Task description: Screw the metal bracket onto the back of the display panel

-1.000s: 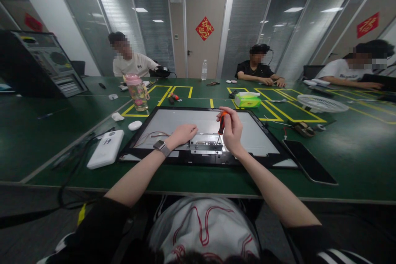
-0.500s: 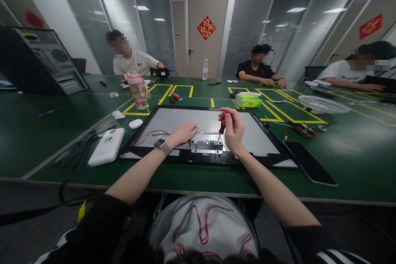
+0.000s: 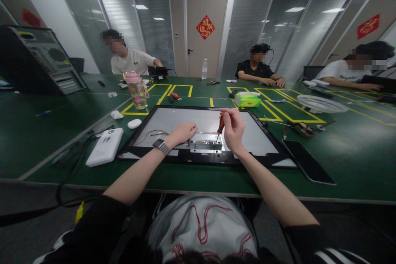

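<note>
A flat display panel [image 3: 247, 132] with a black frame lies back side up on the table before me. My right hand [image 3: 234, 130] grips a red and black screwdriver [image 3: 220, 126], held nearly upright. Its shaft points down at the right part of a metal bracket [image 3: 206, 145] at the panel's near edge; whether the tip sits in a screw is too small to tell. My left hand [image 3: 183, 133] lies on the panel beside the bracket, fingers stretched out and holding nothing. Thin wires [image 3: 154, 133] run across the panel near my left wrist.
A white power bank [image 3: 105, 147], a white case [image 3: 134, 123] and a pink-lidded bottle [image 3: 136, 93] stand left. A phone [image 3: 307, 161] lies right of the panel. Behind are a green tissue pack [image 3: 247, 99] and a fan-like white guard [image 3: 321, 104]. Several people sit across the table.
The view has shifted very slightly. Both hands keep their places on the panel, and the screwdriver stays over the bracket, leaning a little differently.
</note>
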### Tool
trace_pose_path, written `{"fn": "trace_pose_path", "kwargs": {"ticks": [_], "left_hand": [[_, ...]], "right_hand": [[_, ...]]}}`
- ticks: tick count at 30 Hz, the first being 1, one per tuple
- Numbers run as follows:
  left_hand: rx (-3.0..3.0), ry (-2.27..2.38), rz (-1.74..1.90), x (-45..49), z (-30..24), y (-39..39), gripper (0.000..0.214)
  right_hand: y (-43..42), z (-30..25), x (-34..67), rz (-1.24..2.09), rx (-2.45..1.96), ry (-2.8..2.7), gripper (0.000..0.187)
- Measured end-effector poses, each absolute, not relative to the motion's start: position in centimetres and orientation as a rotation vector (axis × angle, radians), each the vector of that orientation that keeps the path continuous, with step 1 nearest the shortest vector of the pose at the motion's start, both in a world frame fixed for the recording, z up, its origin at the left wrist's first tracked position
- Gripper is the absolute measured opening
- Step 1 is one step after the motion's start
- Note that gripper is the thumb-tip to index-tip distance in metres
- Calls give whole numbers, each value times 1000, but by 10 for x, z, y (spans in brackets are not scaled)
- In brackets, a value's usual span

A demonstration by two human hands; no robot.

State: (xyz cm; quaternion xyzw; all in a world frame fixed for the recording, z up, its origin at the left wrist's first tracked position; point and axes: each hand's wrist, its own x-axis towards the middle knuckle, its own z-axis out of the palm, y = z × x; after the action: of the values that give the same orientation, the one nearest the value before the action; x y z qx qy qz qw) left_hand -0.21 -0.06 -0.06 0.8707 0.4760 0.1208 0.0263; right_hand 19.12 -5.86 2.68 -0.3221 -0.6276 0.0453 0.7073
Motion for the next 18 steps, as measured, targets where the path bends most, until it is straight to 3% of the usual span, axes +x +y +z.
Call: {"fn": "trace_pose_path", "kwargs": {"ticks": [7,13,18], "left_hand": [[2694,1455,378,-1,2,-2,37],[2672,1450,395,-1,0,-1,37],[2673,1450,377,-1,2,-2,37]], "right_hand": [[-56,23,189,285,-632,-1361,26],[-58,26,190,71,-687,-1389,12],[-57,24,190,198,-701,-1385,24]]}}
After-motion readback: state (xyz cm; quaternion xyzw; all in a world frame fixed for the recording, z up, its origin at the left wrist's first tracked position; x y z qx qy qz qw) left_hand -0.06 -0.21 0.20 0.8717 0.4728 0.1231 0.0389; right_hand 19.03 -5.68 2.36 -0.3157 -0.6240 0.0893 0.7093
